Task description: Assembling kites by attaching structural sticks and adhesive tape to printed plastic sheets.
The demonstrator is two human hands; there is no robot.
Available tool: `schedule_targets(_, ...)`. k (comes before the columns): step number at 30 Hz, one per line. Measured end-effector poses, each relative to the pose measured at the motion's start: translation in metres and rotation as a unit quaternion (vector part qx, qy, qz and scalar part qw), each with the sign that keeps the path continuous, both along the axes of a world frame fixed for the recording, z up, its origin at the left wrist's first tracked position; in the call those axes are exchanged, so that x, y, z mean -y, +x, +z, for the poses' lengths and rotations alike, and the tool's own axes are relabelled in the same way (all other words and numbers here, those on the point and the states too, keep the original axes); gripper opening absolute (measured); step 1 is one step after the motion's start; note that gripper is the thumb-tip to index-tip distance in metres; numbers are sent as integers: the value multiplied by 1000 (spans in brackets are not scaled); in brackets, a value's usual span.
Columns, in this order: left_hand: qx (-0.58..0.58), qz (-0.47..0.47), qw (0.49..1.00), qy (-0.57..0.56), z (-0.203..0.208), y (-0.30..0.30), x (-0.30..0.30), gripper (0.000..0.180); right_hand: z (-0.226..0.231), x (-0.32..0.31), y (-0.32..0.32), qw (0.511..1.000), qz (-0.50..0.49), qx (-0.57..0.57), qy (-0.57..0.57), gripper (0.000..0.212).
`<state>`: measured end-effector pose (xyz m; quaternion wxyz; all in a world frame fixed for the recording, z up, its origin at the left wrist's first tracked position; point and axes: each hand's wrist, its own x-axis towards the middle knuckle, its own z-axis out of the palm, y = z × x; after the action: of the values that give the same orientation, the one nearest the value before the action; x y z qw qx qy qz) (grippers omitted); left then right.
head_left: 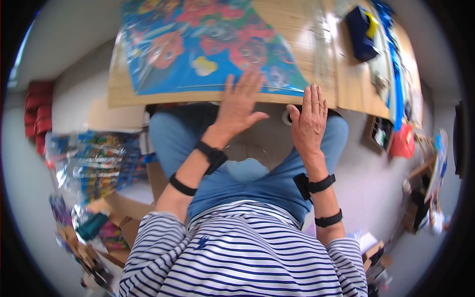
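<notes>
A large glossy blue sheet (185, 79) with red and green cartoon figures lies on the wooden table, its right side slanting. Along its near edge runs a thin pale line, perhaps a rod or seam. My left hand (240, 104) is flat with fingers stretched, its fingertips over the sheet's near edge; they are slightly blurred. At the sheet's near right corner, my right hand (310, 121) is also stretched out flat, its fingertips at the table edge. Neither hand grips anything. Whether the palms press on the sheet, I cannot tell.
On the right of the wooden table (358, 89) are a dark blue box (361, 34) with a yellow item, and a bundle of blue strips (397, 84). Clear-wrapped colourful packages (104, 163) are piled at left, near a cardboard box (126, 205). A red bag (403, 141) is beyond the table's right end.
</notes>
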<state>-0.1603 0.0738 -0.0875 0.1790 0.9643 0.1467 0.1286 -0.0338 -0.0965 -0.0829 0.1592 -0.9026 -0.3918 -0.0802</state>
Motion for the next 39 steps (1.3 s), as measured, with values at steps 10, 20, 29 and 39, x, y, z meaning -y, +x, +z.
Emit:
schedule_targets(10,-44,59,997,19,-8,-97,-53,95,-22,-65,-43,980,194,6,-48,76)
schedule_targets(20,-26,123,991,44,-7,-151,-94,94,-25,-67,-47,981,183,11,-60,82)
schedule_targets(29,-15,217,972,84,5,-161,-116,88,-16,-71,-47,982,176,2,-61,81)
schedule_targets(39,-55,94,994,27,-3,-126,-91,99,-16,-83,-59,984,165,-31,-54,83)
